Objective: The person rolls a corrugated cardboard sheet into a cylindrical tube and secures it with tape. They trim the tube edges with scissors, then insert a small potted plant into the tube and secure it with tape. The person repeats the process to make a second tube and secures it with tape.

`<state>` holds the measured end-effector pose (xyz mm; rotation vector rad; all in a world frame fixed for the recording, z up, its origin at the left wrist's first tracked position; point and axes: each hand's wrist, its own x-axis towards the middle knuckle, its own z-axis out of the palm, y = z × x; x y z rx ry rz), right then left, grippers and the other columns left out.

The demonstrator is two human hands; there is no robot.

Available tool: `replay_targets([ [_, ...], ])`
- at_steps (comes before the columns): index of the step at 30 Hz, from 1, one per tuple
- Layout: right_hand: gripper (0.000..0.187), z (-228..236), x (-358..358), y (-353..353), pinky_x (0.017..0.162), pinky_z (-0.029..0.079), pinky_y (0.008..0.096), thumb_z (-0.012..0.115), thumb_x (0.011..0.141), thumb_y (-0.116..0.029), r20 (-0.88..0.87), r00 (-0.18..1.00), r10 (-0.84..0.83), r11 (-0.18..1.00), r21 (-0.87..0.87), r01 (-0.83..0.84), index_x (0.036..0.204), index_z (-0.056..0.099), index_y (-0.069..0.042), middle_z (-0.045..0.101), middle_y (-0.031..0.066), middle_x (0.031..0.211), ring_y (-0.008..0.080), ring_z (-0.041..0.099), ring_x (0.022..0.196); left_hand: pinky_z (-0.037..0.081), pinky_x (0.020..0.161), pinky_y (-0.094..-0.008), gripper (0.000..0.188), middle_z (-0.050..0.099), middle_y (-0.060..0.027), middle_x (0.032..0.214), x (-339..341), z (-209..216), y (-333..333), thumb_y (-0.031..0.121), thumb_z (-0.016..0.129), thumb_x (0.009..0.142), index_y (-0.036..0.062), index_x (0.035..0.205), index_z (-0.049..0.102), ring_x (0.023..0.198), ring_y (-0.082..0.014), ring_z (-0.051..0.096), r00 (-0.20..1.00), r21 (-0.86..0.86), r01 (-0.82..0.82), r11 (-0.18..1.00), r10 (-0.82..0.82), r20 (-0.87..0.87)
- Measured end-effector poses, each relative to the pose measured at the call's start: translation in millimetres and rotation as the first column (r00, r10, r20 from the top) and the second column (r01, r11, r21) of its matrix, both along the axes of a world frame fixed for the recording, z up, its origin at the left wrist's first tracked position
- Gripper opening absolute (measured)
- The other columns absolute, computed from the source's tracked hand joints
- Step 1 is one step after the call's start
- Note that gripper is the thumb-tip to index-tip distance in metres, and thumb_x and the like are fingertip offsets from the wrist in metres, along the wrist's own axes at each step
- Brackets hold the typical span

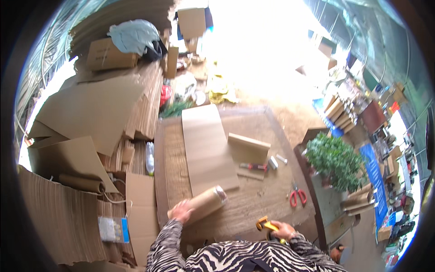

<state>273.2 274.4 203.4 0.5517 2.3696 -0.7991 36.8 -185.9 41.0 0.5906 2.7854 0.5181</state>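
Note:
My left hand (181, 211) grips a brown cardboard roll (204, 204) near its lower left end. Clear, shiny plastic shows at the roll's other end. In my right hand (283, 230) is a yellow tape dispenser (267, 224), held low over the table's near edge. A flat brown cardboard sheet (207, 149) lies lengthwise just beyond the roll. Red-handled scissors (297, 198) rest on the table to the upper right of my right hand. Farther in lies a red and black utility knife (253, 167), beside a small whitish cylinder (272, 162).
A folded cardboard strip (249, 141) lies on the wooden table (267, 199). Tall cardboard stacks (68, 217) line the left side, with a plastic bottle (150, 158) near the table. A leafy potted plant (335, 161) stands at the right. Bright light washes out the far floor.

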Motion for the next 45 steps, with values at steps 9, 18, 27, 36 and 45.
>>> replay_targets([
  [9, 0.07, -203.5, 141.3, 105.5, 0.1, 0.046, 0.0267, 0.079, 0.077, -0.031, 0.255, 0.806, -0.534, 0.583, -0.58, 0.569, 0.138, 0.055, -0.008, 0.065, 0.0118, 0.128, 0.0185, 0.062, 0.116, 0.04, 0.109, -0.0439, 0.08, 0.045, -0.0166, 0.146, 30.6, -18.3, -99.3, 0.004, 0.06, 0.078, 0.0215, 0.151, 0.031, 0.132, -0.0366, 0.045, 0.942, 0.203, -0.327, 0.923, 0.301, 0.15],
  [18, 0.069, -89.1, 38.4, 33.6, 0.1, 0.046, 0.026, 0.078, 0.076, -0.021, 0.072, 0.899, -0.432, 0.776, -0.478, 0.412, 0.139, 0.053, -0.006, 0.064, 0.0106, 0.13, 0.0175, 0.062, 0.115, 0.05, 0.092, -0.0334, 0.058, 0.068, -0.0109, 0.106, -12.1, 58.8, -14.4, 0.009, 0.065, 0.09, 0.0136, 0.144, 0.047, 0.102, -0.0205, 0.064, 0.722, 0.665, -0.675, 0.318, 0.471, 0.507],
  [27, 0.071, -116.0, 26.3, 67.2, 0.104, 0.045, 0.0317, 0.079, 0.071, -0.017, -0.424, 0.861, -0.28, 0.862, -0.507, 0.03, 0.137, 0.056, -0.006, 0.062, 0.0117, 0.132, 0.0217, 0.06, 0.121, 0.054, 0.085, -0.0358, 0.019, 0.071, -0.0129, 0.103, -26.7, 162.8, 122.2, 0.017, 0.068, 0.089, 0.0091, 0.106, 0.072, 0.097, -0.0275, 0.069, 0.986, 0.691, -0.092, 0.717, 0.163, -0.038],
  [36, 0.07, -79.2, 4.1, 68.0, 0.102, 0.045, 0.0276, 0.072, 0.073, -0.001, -0.396, 0.805, -0.442, 0.78, -0.613, 0.127, 0.14, 0.052, -0.002, 0.059, 0.0114, 0.136, 0.0168, 0.057, 0.122, 0.056, 0.082, -0.0313, 0.024, 0.073, -0.0127, 0.101, 22.7, 197.8, 227.5, 0.013, 0.075, 0.082, 0.007, 0.105, 0.074, 0.093, -0.0245, 0.071, 0.971, 0.543, 0.049, 0.839, 0.088, -0.224],
  [45, 0.073, -1.0, -64.8, 60.1, 0.105, 0.042, 0.0288, 0.064, 0.079, 0.007, -0.376, 0.705, -0.602, 0.516, -0.857, -0.017, 0.147, 0.038, 0.001, 0.052, 0.0113, 0.14, 0.0181, 0.052, 0.125, 0.054, 0.082, -0.0344, 0.022, 0.072, -0.0105, 0.101, 70.4, 212.2, 231.7, 0.019, 0.074, 0.082, 0.0105, 0.101, 0.075, 0.094, -0.0271, 0.069, 0.98, 0.475, -0.076, 0.877, 0.154, -0.128],
])
